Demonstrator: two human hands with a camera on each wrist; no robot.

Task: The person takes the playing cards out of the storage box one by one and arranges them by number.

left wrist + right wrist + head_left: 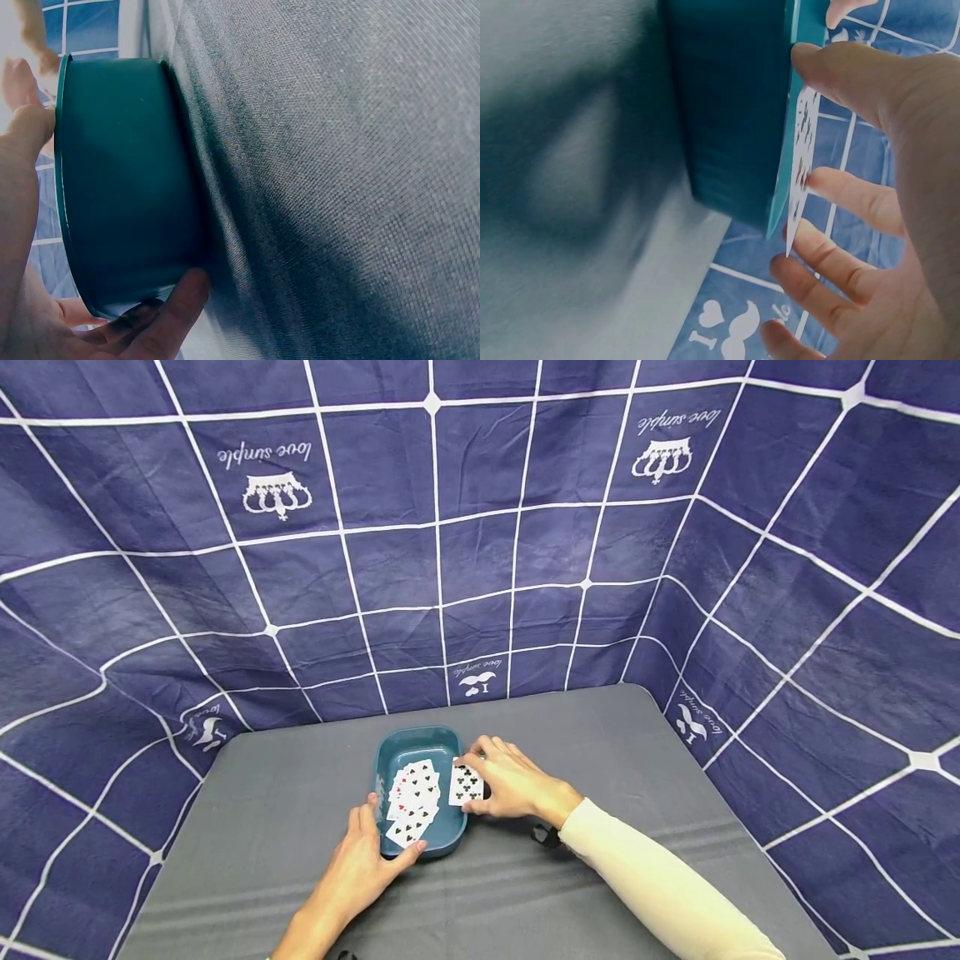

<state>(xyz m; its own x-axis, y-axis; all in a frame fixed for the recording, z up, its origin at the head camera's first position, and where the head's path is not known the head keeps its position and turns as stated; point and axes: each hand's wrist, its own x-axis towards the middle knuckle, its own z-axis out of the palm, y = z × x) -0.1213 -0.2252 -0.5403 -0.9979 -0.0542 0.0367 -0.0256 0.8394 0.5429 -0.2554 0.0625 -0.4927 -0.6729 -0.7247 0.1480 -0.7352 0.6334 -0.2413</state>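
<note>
A teal plastic tub (442,735) stands on the grey table, with several playing cards (416,785) overlapping face up inside it. My left hand (360,864) grips the tub's near left corner, its thumb by the front rim and its fingers round the left side. In the left wrist view the tub's outer wall (127,150) shows, with fingertips against its lower edge. My right hand (517,783) holds a playing card (465,787) with black clubs at the right rim, its thumb along one edge and fingers at the other. Edge-on, this card (804,142) leans close along the rim in the right wrist view.
The grey tabletop (300,785) extends on both sides of the tub. Blue cloth walls (480,560) with white grid lines rise behind the table and at both sides. A small black item (545,836) shows under my right wrist.
</note>
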